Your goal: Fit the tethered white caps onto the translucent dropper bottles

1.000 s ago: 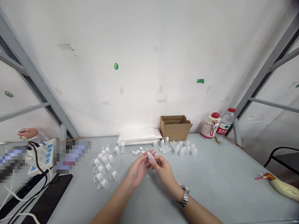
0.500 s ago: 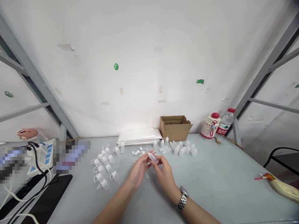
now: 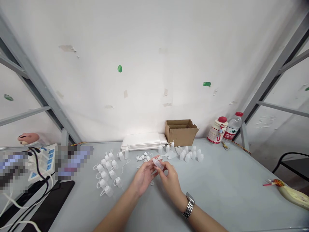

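Near the middle of the grey table, a small translucent bottle (image 3: 158,164) lies tilted between both hands. My right hand (image 3: 170,177) pinches its body with thumb and fingers. My left hand (image 3: 143,177) is closed around the bottle's top end, palm partly up. Several small white caps (image 3: 144,157) lie just behind my left hand. To the left stand several bottles with looped caps (image 3: 104,175). Several uncapped bottles (image 3: 187,156) stand behind and right of my hands. A small clear piece (image 3: 152,183) rests on the table below the hands.
Against the wall are a stack of white envelopes (image 3: 142,141) and an open cardboard box (image 3: 182,135). A red-lidded jar (image 3: 217,131) and a water bottle (image 3: 233,127) stand back right. A power strip (image 3: 43,162), cables and a black slab (image 3: 51,203) occupy the left.
My left hand has shifted very slightly at the bottle's top end. The bottle is still held between both hands, and the other objects have not moved.
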`<action>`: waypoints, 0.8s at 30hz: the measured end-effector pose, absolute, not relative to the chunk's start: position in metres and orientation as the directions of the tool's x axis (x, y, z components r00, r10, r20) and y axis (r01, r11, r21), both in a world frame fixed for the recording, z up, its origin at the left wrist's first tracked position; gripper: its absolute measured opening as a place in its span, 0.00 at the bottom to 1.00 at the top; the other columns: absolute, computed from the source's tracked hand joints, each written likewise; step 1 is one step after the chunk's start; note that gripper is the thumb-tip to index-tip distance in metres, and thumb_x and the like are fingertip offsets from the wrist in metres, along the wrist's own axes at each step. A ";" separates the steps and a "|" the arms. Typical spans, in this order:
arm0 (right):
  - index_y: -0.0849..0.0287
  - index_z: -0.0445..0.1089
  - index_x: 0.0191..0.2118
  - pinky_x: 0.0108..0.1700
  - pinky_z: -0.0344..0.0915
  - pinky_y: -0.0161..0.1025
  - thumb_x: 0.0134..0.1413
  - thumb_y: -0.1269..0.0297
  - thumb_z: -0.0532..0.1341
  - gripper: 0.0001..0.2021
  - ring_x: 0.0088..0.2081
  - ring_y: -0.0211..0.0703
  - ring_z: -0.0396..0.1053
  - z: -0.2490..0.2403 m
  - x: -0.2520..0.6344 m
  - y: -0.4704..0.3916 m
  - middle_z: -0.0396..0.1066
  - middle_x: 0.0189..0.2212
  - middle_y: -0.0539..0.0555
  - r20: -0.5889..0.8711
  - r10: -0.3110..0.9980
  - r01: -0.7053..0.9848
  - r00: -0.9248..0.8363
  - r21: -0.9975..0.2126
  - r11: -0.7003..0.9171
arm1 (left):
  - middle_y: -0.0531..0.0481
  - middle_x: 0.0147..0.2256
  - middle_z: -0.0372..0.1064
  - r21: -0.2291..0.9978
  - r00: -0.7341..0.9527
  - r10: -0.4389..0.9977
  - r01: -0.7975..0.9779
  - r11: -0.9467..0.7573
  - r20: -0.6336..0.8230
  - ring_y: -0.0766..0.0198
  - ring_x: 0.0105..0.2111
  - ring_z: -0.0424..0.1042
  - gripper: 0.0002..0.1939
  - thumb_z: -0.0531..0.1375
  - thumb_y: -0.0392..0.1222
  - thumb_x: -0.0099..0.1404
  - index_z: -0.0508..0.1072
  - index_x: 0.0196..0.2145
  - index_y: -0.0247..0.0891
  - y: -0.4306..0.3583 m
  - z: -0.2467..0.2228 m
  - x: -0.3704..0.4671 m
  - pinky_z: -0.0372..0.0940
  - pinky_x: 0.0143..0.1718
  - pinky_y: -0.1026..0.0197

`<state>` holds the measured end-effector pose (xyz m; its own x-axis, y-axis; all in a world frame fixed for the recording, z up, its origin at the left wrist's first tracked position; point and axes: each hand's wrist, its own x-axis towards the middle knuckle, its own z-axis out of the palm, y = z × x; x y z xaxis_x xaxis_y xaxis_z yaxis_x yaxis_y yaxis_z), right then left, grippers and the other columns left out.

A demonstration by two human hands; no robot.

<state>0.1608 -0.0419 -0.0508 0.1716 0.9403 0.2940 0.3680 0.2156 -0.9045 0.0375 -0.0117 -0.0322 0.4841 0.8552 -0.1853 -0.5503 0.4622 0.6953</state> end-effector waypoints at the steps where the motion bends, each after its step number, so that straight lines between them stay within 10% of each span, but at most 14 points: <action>1: 0.58 0.69 0.37 0.40 0.60 0.43 0.53 0.58 0.57 0.10 0.35 0.46 0.64 -0.050 0.161 -0.042 0.71 0.34 0.55 0.276 0.946 0.338 0.169 -0.918 0.207 | 0.45 0.44 0.72 0.688 0.489 0.850 -0.550 0.473 -0.194 0.56 0.46 0.67 0.20 0.53 0.40 0.58 0.70 0.47 0.37 -0.011 -0.033 0.037 0.55 0.50 0.55; 11: 0.60 0.69 0.26 0.27 0.59 0.35 0.38 0.50 0.66 0.17 0.22 0.37 0.62 -0.042 0.161 -0.029 0.68 0.19 0.48 0.064 0.998 -0.220 0.002 -0.974 0.063 | 0.45 0.42 0.73 0.672 0.486 0.844 -0.550 0.496 -0.226 0.62 0.35 0.68 0.19 0.53 0.40 0.57 0.71 0.46 0.37 -0.010 -0.034 0.038 0.58 0.37 0.60; 24: 0.60 0.68 0.22 0.23 0.58 0.33 0.38 0.50 0.67 0.17 0.19 0.33 0.60 -0.036 0.161 -0.029 0.67 0.17 0.48 0.076 0.992 -0.303 -0.102 -0.952 0.042 | 0.43 0.31 0.73 0.707 0.515 0.840 -0.530 0.468 -0.169 0.67 0.22 0.60 0.17 0.51 0.39 0.56 0.76 0.37 0.30 -0.011 -0.027 0.038 0.57 0.30 0.60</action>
<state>0.1610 -0.0292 -0.0357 -0.1019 0.9919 0.0764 -0.3034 0.0422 -0.9519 0.0378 -0.0106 -0.0267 0.5150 0.8403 -0.1694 -0.5305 0.4676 0.7071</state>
